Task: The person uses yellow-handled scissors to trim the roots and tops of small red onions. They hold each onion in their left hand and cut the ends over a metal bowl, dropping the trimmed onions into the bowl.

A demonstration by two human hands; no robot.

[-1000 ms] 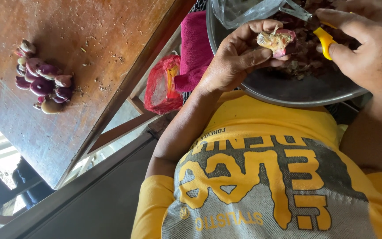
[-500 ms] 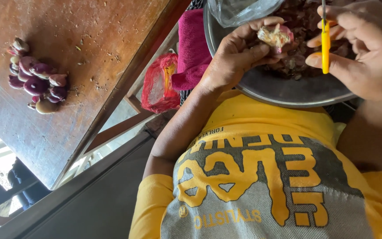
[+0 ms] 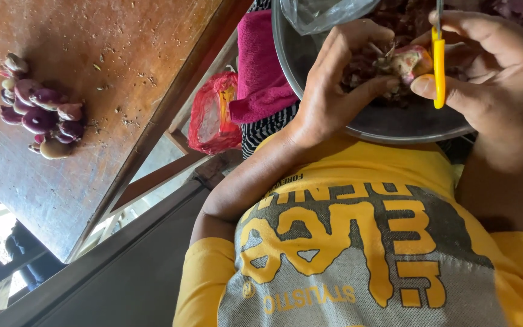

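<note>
The left hand [image 3: 334,85] reaches in from a bent forearm, fingers curled and thumb pressed in, pinching a small pinkish, partly peeled onion [image 3: 408,62] above the round grey metal bowl [image 3: 394,124] of reddish peelings resting on the lap. The right hand [image 3: 497,79] arches over from the other side, its fingers closed around a yellow-handled knife [image 3: 437,66] laid against the onion. Well apart, a cluster of purple unpeeled onions [image 3: 40,109] lies on the brown wooden table [image 3: 122,72].

A pile of shallots [image 3: 40,112] lies on the table [image 3: 110,72], left of the metal bowl [image 3: 370,118].
</note>
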